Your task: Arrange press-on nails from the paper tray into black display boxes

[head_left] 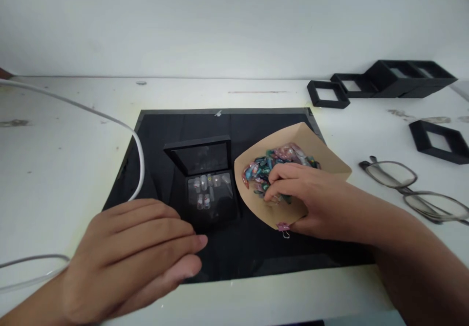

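Currently I see right hand pinching nails in paper cone; left hand flat, empty. Risk: cone tips, nails scatter beside open box.

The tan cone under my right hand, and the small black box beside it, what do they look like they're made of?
The tan cone looks like matte kraft paper: flat brown sheet, folded, pinned by a pink clip. The small black box seems rigid plastic or card; its raised lid shows a glossy, reflective panel. Exact material unclear.
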Tool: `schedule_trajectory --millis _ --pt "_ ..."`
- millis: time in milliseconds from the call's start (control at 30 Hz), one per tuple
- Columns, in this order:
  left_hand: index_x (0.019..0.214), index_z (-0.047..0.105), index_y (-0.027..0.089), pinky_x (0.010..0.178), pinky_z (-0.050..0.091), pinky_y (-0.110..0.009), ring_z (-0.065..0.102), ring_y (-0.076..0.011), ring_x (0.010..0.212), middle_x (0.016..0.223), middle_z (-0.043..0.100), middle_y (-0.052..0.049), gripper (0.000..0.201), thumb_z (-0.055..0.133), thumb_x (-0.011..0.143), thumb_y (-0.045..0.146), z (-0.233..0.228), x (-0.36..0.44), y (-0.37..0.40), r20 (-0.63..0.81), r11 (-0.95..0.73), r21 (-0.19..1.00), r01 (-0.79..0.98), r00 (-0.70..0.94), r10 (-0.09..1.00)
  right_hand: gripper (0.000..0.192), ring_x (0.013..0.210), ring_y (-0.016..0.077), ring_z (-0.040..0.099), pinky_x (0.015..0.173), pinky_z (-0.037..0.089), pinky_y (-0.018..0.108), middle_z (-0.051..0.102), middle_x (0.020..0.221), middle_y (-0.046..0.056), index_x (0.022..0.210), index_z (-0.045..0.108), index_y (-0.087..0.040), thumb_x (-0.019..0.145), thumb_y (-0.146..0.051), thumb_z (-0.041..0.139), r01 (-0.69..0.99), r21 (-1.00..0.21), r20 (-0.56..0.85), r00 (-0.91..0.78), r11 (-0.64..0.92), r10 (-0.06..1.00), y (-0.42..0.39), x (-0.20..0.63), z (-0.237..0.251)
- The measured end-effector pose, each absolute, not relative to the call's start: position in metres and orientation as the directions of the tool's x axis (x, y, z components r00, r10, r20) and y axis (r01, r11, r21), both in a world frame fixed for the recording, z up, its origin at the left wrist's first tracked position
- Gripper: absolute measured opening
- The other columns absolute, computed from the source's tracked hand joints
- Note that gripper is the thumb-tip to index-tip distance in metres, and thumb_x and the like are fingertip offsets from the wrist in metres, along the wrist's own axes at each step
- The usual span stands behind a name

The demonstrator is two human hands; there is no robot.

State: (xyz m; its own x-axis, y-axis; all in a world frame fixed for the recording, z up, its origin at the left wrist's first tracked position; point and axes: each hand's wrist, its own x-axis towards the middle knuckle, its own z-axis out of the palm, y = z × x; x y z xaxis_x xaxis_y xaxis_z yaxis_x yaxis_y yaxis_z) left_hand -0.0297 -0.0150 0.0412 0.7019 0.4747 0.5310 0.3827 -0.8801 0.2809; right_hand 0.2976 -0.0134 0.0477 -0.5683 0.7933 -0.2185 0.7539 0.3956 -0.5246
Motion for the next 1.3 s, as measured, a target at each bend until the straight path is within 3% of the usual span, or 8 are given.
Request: schedule_trajectory --millis 100,300,400,533,733,1000,1167,1300 --pt "0.1 0.074 0.021 0.064 0.061 -0.032 0.071 -0.0155 0.071 0.081 0.078 0.002 0.012 0.064 0.094 0.022 0.042 -0.029 -0.012 0.528 -0.908 0.247 0.338 0.739 0.419 0.017 0.097 0.0227 0.065 0.083 0.049 0.035 0.068 0.11 0.004 0.093 0.077 -0.026 0.076 -0.024 0.08 0.72 -0.561 -0.171 -0.583 0.409 0.794 -0.011 0.298 0.043" --pt "0.101 0.075 0.021 0.068 0.06 -0.036 0.07 -0.0169 0.074 0.081 0.077 0.001 0.015 0.062 0.095 0.024 0.04 -0.031 -0.014 0.518 -0.905 0.264 0.334 0.742 0.426 0.013 0.089 0.0178 0.067 0.081 0.049 0.031 0.073 0.094 0.002 0.084 0.074 -0.022 0.078 -0.011 0.073 0.645 -0.638 -0.096 -0.61 0.422 0.787 -0.009 0.299 0.044" --pt "0.099 0.075 0.022 0.071 0.06 -0.038 0.07 -0.0177 0.075 0.08 0.077 0.002 0.014 0.062 0.094 0.024 0.04 -0.031 -0.015 0.521 -0.896 0.284 0.341 0.73 0.443 0.009 0.081 0.0158 0.064 0.074 0.048 0.03 0.071 0.082 0.0 0.078 0.07 -0.021 0.082 -0.016 0.076 0.61 -0.675 -0.059 -0.604 0.414 0.795 -0.009 0.297 0.047" --pt "0.095 0.075 0.022 0.069 0.061 -0.038 0.07 -0.0183 0.072 0.077 0.077 0.002 0.011 0.064 0.092 0.024 0.043 -0.029 -0.017 0.535 -0.899 0.283 0.335 0.722 0.438 0.019 0.077 0.0158 0.063 0.072 0.048 0.03 0.069 0.076 0.0 0.076 0.069 -0.021 0.082 -0.033 0.083 0.553 -0.736 -0.04 -0.611 0.389 0.791 -0.007 0.298 0.048" --pt "0.091 0.072 0.023 0.065 0.059 -0.036 0.07 -0.0172 0.069 0.074 0.076 0.002 0.017 0.055 0.096 0.024 0.049 -0.025 -0.017 0.52 -0.884 0.323 0.337 0.718 0.463 0.017 0.075 0.015 0.065 0.067 0.05 0.028 0.071 0.078 0.002 0.075 0.07 -0.02 0.089 -0.029 0.075 0.491 -0.769 0.031 -0.611 0.409 0.791 -0.008 0.302 0.049" --pt "0.073 0.06 0.02 0.058 0.057 -0.034 0.063 -0.0151 0.058 0.059 0.064 0.002 0.019 0.057 0.092 0.016 0.052 -0.019 -0.019 0.496 -0.872 0.385 0.304 0.728 0.473 0.016 0.078 0.0177 0.067 0.076 0.051 0.033 0.074 0.08 0.003 0.076 0.069 -0.022 0.092 -0.024 0.07 0.46 -0.696 0.242 -0.574 0.552 0.782 0.0 0.298 0.044" --pt "0.072 0.06 0.021 0.056 0.059 -0.031 0.066 -0.0157 0.061 0.06 0.066 0.002 0.018 0.061 0.089 0.015 0.06 -0.02 -0.018 0.522 -0.903 0.287 0.32 0.738 0.427 0.024 0.075 0.0195 0.062 0.083 0.048 0.039 0.068 0.073 0.003 0.067 0.062 -0.022 0.089 -0.023 0.073 0.583 -0.529 0.385 -0.482 0.616 0.787 0.006 0.29 0.041" --pt "0.071 0.061 0.02 0.062 0.062 -0.028 0.069 -0.0156 0.066 0.061 0.069 0.002 0.018 0.062 0.087 0.012 0.064 -0.021 -0.017 0.533 -0.919 0.228 0.323 0.748 0.395 0.025 0.068 0.0172 0.059 0.078 0.047 0.036 0.064 0.065 -0.001 0.068 0.06 -0.023 0.086 -0.025 0.077 0.619 -0.5 0.408 -0.449 0.606 0.795 0.005 0.287 0.038"
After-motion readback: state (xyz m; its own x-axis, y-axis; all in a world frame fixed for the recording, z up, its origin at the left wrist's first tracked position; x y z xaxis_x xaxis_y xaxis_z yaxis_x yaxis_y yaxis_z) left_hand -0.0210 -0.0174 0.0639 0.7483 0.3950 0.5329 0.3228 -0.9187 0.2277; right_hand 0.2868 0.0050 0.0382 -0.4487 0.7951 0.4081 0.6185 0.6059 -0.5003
